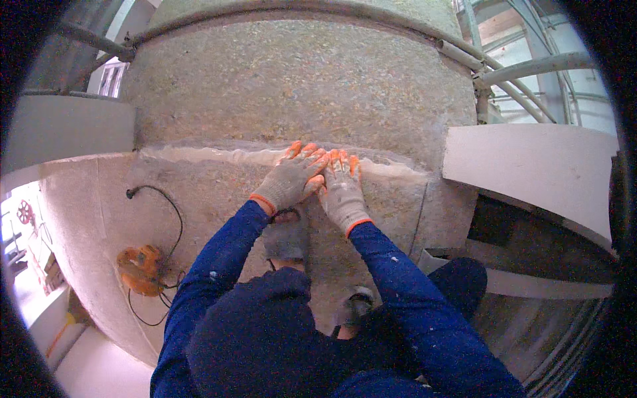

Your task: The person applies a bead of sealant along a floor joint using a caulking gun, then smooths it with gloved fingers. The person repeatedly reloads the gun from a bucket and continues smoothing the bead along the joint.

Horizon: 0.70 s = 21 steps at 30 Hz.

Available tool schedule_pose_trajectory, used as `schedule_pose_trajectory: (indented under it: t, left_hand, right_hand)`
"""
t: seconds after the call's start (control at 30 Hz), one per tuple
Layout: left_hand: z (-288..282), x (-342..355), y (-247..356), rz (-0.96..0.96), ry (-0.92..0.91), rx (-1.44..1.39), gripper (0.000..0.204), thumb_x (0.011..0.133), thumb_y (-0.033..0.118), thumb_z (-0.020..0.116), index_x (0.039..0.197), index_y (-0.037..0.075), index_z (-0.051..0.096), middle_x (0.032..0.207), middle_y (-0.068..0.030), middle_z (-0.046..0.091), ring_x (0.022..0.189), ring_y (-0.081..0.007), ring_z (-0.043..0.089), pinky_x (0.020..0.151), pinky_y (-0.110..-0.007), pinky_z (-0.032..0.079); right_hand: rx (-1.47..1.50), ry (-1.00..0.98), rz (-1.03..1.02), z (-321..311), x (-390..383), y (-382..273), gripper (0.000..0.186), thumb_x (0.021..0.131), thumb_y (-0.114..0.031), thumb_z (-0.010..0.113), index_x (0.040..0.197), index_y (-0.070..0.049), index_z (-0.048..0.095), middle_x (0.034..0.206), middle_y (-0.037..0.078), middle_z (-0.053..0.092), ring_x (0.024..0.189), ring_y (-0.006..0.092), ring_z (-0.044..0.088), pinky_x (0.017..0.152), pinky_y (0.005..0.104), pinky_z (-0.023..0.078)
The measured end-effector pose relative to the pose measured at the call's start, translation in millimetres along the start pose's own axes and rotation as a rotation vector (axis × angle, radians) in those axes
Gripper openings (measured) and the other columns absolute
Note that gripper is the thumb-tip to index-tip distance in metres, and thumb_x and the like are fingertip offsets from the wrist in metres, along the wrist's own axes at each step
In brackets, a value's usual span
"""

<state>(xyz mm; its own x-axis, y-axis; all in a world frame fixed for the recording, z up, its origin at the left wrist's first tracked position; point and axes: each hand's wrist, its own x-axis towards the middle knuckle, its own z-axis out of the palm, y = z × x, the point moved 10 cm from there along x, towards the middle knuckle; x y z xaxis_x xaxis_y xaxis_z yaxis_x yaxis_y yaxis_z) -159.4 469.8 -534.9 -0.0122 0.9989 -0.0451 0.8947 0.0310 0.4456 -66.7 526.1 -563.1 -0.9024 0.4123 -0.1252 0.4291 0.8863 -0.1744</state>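
My left hand (290, 180), in a grey knit glove with orange fingertips and cuff, lies with its fingers stretched out on a whitish, plaster-like strip (222, 156). Right beside it, my right hand (344, 192), gloved the same way, also reaches its fingers flat onto the strip. The two hands touch or nearly touch, and I see no tool in either. The strip runs crosswise where two pieces of a rough, speckled brown-grey board (298, 79) meet. What lies directly under my palms is hidden.
An orange power tool (141, 268) with a black cord lies at the left. White curved panels flank the board, one at the left (73, 129) and one at the right (531, 172). A metal pipe (285, 8) crosses the far side. My feet stand on the near part.
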Motion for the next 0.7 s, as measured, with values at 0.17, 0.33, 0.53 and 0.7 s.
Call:
schedule_pose_trajectory:
  t: [0.17,0.33,0.53,0.7]
  left_hand:
    - [-33,-78,-57,-0.178,0.072,0.270,0.059,0.101,0.044,0.057,0.148,0.008,0.054,0.161,-0.0126,0.045,0.152,-0.0342,0.036,0.127,-0.058,0.020]
    - [-44,-150,-100,-0.625,0.130,0.507,0.062,0.101,0.040,0.056,0.153,0.006,0.047,0.162,-0.0180,0.041,0.154,-0.0360,0.031,0.128,-0.056,0.016]
    - [-12,-66,-20,-0.406,0.243,0.093,0.062,0.101,0.042,0.055,0.150,0.005,0.050,0.155,-0.0206,0.048,0.150,-0.0390,0.036,0.126,-0.055,0.020]
    - [-28,-103,-86,-0.699,0.175,0.156,0.073,0.097,0.048,0.059,0.151,0.001,0.047,0.158,-0.0234,0.044,0.151,-0.0400,0.034,0.126,-0.055,0.019]
  right_hand:
    - [0.121,0.173,0.146,-40,-34,92,0.075,0.094,-0.033,0.069,0.158,-0.007,0.039,0.167,0.017,0.032,0.158,0.0360,0.021,0.129,0.0597,0.004]
    - [0.037,0.109,0.111,-31,-26,73,0.075,0.095,-0.033,0.065,0.161,-0.011,0.037,0.171,0.014,0.027,0.159,0.0375,0.017,0.128,0.0615,0.001]
    - [0.115,-0.017,-0.287,2,21,-56,0.071,0.098,-0.029,0.060,0.163,-0.012,0.035,0.172,0.009,0.026,0.161,0.0346,0.016,0.131,0.0530,0.004]
    - [-0.001,-0.174,-0.236,-43,-23,37,0.075,0.096,-0.029,0.065,0.161,-0.006,0.036,0.167,0.017,0.035,0.157,0.0378,0.027,0.130,0.0522,0.014]
